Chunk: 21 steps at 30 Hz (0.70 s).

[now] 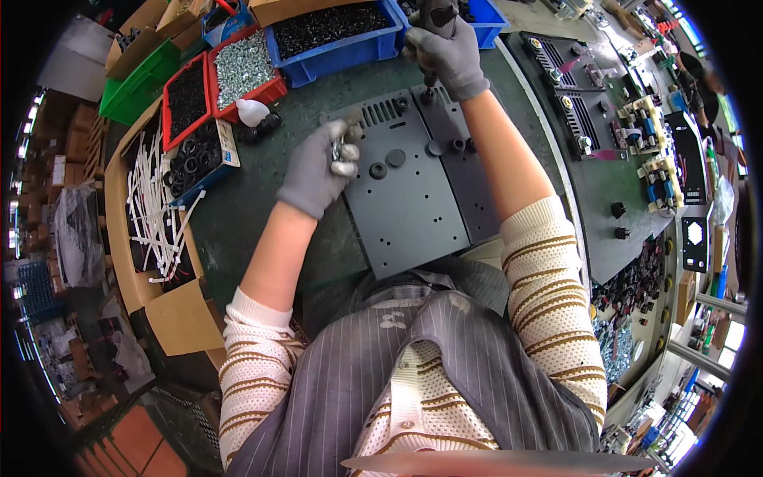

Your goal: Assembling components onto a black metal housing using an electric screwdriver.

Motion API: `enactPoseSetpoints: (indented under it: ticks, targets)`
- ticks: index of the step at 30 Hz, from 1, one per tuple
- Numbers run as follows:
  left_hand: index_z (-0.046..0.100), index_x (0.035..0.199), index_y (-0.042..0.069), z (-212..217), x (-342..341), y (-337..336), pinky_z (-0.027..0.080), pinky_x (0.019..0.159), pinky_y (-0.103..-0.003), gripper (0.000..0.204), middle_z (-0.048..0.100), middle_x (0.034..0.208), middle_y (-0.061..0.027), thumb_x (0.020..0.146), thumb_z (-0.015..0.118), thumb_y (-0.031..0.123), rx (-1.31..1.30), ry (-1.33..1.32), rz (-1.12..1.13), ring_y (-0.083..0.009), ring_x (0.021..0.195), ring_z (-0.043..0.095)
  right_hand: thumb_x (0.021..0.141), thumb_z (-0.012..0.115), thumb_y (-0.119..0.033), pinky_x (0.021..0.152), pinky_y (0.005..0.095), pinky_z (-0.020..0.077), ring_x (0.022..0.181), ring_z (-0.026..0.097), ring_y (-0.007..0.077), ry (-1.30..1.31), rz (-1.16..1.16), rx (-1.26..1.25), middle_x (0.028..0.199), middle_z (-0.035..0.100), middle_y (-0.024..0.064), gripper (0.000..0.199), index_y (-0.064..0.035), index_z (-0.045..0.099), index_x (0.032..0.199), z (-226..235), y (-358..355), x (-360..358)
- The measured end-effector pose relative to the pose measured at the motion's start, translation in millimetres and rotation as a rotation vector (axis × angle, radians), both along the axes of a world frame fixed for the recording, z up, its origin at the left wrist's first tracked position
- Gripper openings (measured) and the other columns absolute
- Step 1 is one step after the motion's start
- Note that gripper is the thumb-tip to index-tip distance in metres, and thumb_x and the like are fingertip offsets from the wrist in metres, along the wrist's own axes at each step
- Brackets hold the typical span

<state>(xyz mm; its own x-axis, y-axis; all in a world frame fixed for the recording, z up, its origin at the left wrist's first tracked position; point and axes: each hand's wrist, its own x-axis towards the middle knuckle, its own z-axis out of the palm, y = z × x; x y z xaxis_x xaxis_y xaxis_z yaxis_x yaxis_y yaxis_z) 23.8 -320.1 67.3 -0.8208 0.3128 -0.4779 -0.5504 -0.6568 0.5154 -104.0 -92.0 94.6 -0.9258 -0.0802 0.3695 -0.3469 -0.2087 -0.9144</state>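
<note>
My right hand (455, 62), in a grey glove, grips a dark power screwdriver (437, 14). Its tip points down at a round black part near the far edge of a dark metal panel (465, 176). A second slotted metal panel (405, 208) lies against it on the left, with small holes and a few round black pieces on it. Over that panel's left edge, my gloved left hand (314, 168) is closed around small shiny metal pieces (340, 151) that look like screws. The fingers partly hide them.
Beyond the panels stand a blue bin (334, 44) of black parts and a red bin (248, 71) of silver screws. A white bottle (253, 112) is nearby. White cable ties (155, 211) fill a cardboard box at left. More assembled panels (584, 119) lie on the right bench.
</note>
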Motion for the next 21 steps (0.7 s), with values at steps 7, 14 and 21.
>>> enactPoseSetpoints:
  ticks: [7, 14, 21]
  targets:
    - [0.051, 0.132, 0.004, -9, 48, -12, 0.036, 0.041, -0.016, 0.033, 0.064, 0.096, -0.0048, 0.102, 0.045, 0.016, 0.284, -0.069, -0.019, -0.0061, 0.062, 0.045, 0.080, 0.068, -0.013, 0.062, 0.0318, 0.0546, 0.066, 0.067, 0.0207, -0.033, -0.016, 0.035, 0.078, 0.066, 0.0104, 0.024, 0.0008, 0.063, 0.099, -4, 8, -2]
    - [0.053, 0.131, 0.009, -7, 53, 10, 0.035, 0.042, -0.015, 0.029, 0.060, 0.097, -0.0044, 0.103, 0.047, 0.017, -0.045, -0.054, 0.090, -0.0051, 0.062, 0.044, 0.082, 0.065, -0.020, 0.058, 0.0331, 0.0517, 0.070, 0.065, 0.0221, 0.026, -0.027, 0.106, 0.080, 0.064, 0.0104, 0.029, 0.0004, 0.061, 0.102, 3, 5, -1]
    - [0.055, 0.126, 0.007, 1, 64, 15, 0.035, 0.044, -0.015, 0.026, 0.058, 0.094, -0.0042, 0.100, 0.053, 0.013, 0.006, 0.092, 0.000, -0.0061, 0.064, 0.045, 0.082, 0.064, -0.005, 0.048, 0.0292, 0.0455, 0.050, 0.054, 0.0159, 0.113, -0.030, -0.340, 0.071, 0.058, 0.0073, 0.025, -0.0028, 0.053, 0.105, 40, 5, 49]
